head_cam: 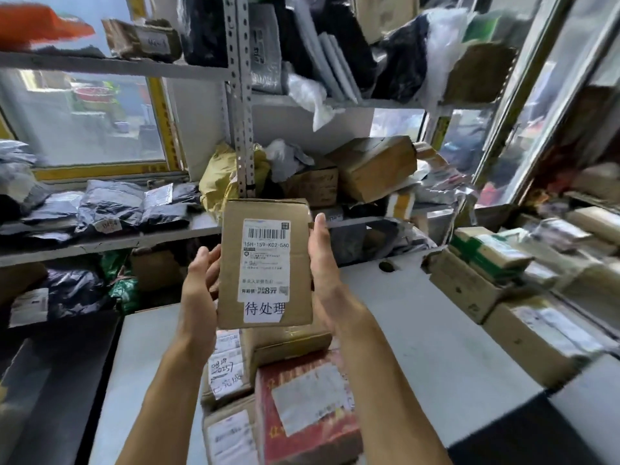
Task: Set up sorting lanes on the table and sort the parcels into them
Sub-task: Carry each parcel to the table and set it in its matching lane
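Head view: nearest, at the table's point(419, 330) near edge, a cluster of parcels lies packed together: a red box point(308, 407) with a pale label, a brown box point(231, 437) just left of it, a carton with handwritten marks point(226, 367) behind that, and a taped brown carton point(288, 340) under the raised hands. No dividers or lane markers show on the pale tabletop, so I judge the lanes are not yet laid out in any visible way and the sorting is at an early point, with most parcels left to place.

Above the cluster, both hands hold one cardboard parcel point(265, 263) upright in the air, label facing the camera; a slip at its foot reads 待处理. The left hand point(201, 280) grips its left edge, fingers curled behind. The right hand point(322, 263) clasps the right edge, thumb along the side. It looks like the label is being read to choose a lane.

Along the table's right edge, more brown cartons point(469, 286) and a green-and-white box point(489, 253) are stacked, touching.

Beyond the far edge stand metal shelves point(240, 95), crowded with dark poly mailers point(110, 206), a yellow bag point(221, 179) and tilted brown boxes point(375, 166). Windows point(84, 115) lie behind.
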